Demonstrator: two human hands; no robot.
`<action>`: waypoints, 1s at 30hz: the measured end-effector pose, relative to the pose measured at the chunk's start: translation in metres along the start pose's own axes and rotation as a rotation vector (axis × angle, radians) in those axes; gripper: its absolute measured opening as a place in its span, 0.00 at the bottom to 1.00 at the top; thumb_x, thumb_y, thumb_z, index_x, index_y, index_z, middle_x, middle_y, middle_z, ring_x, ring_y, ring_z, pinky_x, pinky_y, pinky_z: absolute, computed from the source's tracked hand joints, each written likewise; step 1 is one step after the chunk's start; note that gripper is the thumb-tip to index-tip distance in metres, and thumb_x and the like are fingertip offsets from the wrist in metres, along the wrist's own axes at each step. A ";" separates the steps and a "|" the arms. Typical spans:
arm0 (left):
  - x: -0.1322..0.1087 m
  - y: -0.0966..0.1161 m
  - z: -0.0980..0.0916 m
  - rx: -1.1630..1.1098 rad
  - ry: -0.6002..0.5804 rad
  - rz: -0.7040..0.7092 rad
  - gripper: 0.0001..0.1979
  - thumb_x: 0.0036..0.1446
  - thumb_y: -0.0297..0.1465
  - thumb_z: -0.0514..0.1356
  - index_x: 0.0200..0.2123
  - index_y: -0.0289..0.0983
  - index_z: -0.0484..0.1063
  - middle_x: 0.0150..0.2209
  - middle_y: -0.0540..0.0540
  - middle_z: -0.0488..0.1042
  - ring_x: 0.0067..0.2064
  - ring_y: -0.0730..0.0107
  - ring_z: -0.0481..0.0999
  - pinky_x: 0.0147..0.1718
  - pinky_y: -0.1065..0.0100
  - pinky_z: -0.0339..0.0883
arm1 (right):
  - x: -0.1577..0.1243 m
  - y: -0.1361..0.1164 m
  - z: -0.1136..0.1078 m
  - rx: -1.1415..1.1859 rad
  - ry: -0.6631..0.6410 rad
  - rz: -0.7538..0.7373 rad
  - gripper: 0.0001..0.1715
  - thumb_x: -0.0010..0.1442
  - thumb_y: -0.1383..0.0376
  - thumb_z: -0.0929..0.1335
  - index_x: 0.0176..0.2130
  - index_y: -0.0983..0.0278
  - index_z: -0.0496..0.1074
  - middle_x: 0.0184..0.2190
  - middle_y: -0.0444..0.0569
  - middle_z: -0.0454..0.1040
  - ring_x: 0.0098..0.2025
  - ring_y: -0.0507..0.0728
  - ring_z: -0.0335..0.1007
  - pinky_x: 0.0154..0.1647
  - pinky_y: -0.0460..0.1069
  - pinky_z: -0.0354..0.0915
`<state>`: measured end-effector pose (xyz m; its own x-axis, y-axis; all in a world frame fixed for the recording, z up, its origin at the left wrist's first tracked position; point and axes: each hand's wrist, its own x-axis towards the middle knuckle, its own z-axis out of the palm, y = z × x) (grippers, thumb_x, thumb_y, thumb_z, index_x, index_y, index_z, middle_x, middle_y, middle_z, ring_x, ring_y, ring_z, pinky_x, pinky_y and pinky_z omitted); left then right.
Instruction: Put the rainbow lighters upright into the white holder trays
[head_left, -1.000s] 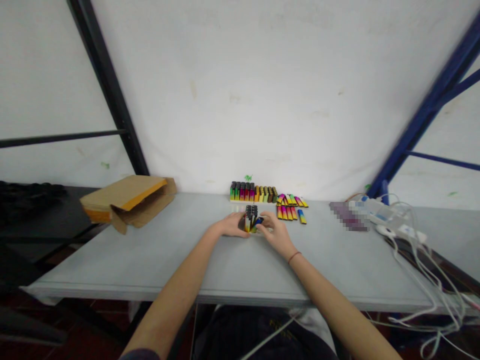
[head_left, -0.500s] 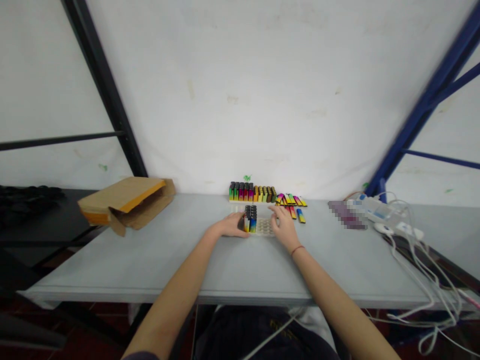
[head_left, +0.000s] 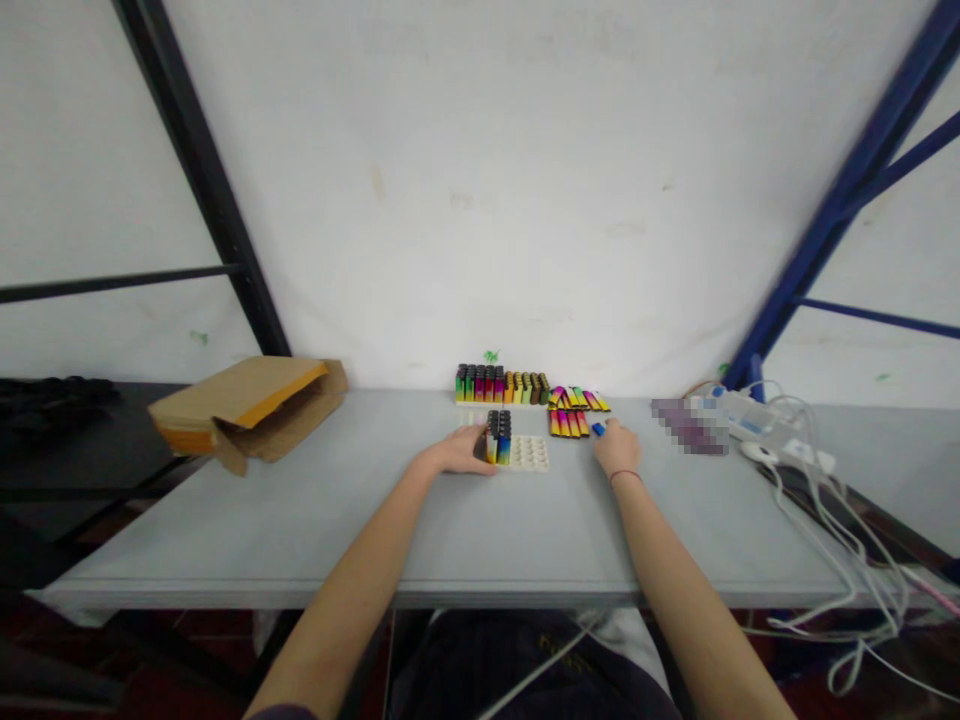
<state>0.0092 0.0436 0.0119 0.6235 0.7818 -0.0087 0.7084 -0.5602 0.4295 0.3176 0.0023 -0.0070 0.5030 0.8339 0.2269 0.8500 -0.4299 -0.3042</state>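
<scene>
My left hand (head_left: 461, 450) is closed around the left end of a white tray (head_left: 531, 453), thumb along the front and fingers behind. Rows of lighters (head_left: 499, 438) with black tops and blue-yellow bodies stand upright in the tray beside that hand. The tray's right part shows bare round slots. To the right, my right hand (head_left: 619, 446) pinches a blue lighter (head_left: 598, 429) lying on the table; the fingers partly hide it. Just left of it lie several pink-and-yellow lighters (head_left: 569, 424) in a row.
At the back by the wall stand more upright lighters (head_left: 480, 385) in a tray, with a loose heap of lighters (head_left: 577, 398) beside it. An open cardboard box (head_left: 247, 400) lies at the left. White cables and a power strip (head_left: 757, 420) spread over the right side.
My right hand has moved right, from the tray's slots to the blue lighter on the table. My left hand stays on the tray's left end.
</scene>
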 end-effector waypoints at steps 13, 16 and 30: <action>-0.001 0.001 0.000 0.024 -0.006 -0.016 0.41 0.45 0.46 0.67 0.58 0.33 0.61 0.59 0.36 0.67 0.59 0.45 0.66 0.58 0.57 0.60 | -0.029 -0.037 0.004 1.129 -0.151 -0.266 0.11 0.55 0.57 0.64 0.37 0.60 0.67 0.18 0.38 0.61 0.20 0.52 0.58 0.22 0.46 0.59; -0.001 0.001 0.001 0.027 -0.006 -0.013 0.41 0.45 0.46 0.67 0.58 0.32 0.61 0.59 0.34 0.66 0.60 0.45 0.65 0.58 0.57 0.60 | -0.039 -0.050 0.003 1.294 -0.380 -0.213 0.16 0.53 0.51 0.66 0.28 0.62 0.66 0.16 0.37 0.55 0.17 0.48 0.51 0.16 0.44 0.52; 0.000 0.001 0.002 0.028 -0.002 -0.033 0.41 0.44 0.45 0.68 0.58 0.32 0.61 0.60 0.34 0.66 0.60 0.45 0.65 0.58 0.57 0.60 | -0.046 -0.056 -0.006 1.688 -0.870 -0.043 0.21 0.48 0.47 0.60 0.20 0.61 0.59 0.13 0.39 0.53 0.14 0.48 0.46 0.13 0.44 0.40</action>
<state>0.0110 0.0426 0.0108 0.6004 0.7993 -0.0239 0.7374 -0.5419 0.4033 0.2477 -0.0137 0.0048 -0.1766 0.9834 -0.0424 -0.4323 -0.1162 -0.8942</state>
